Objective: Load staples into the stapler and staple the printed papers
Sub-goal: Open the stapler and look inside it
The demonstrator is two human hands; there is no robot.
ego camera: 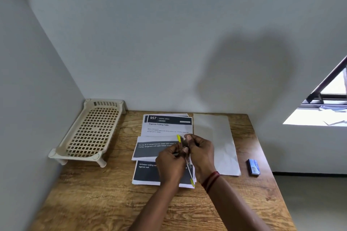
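Together, left hand [170,163] and right hand [201,152] grip the stapler [188,162].

One wooden counter [93,193] carries one cream plastic lattice rack [93,131] at left, three overlapping printed paper stacks [167,127] at centre, one blank white sheet [216,142] and one small blue staple box [253,167] at right. Two grips, left grip [169,163] and right grip [201,152], share one yellow-tipped metal stapler [188,162].

Wooden table [97,200], beige lattice rack [90,133], printed papers [165,127], blank sheet [217,142], blue staple box [254,167].
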